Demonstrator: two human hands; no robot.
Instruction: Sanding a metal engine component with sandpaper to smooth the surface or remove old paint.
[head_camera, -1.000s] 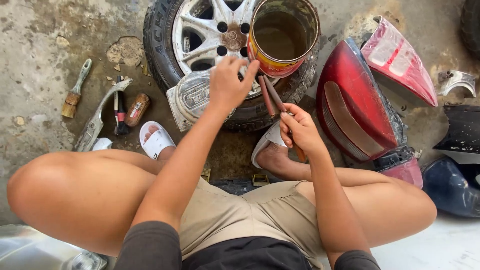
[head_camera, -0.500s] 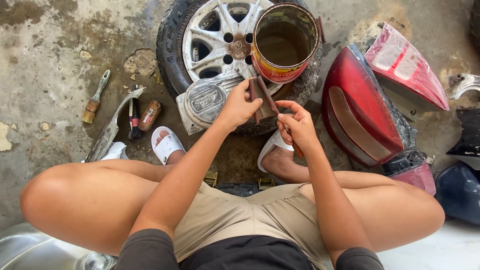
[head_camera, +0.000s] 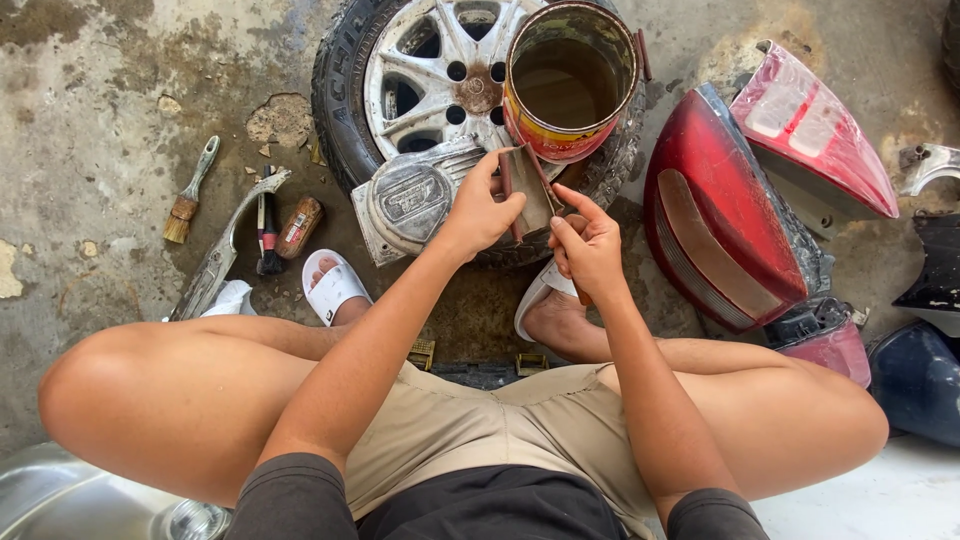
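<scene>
Scraper (head_camera: 528, 190): flat brownish blade, dirty, reddish along its left edge; long axis near upright in view, tilted slightly, top toward the can (head_camera: 570, 85); held between both hands over the tyre's (head_camera: 345, 110) near edge; left hand (head_camera: 480, 205) pinches its left edge; right hand (head_camera: 588, 243) curled, fingertips pressing its lower right side.

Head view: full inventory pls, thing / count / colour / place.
wheel: 1, silver rim, black tyre, flat, top centre
tin can: 1, open, on wheel
grey cover: 1, against wheel
folded sheet: 1, brown, in both hands
tail lights: 2, red, right
brush: 1, left floor
sandals: 2, white, on feet
left hand: holds sheet
right hand: pinches sheet
</scene>
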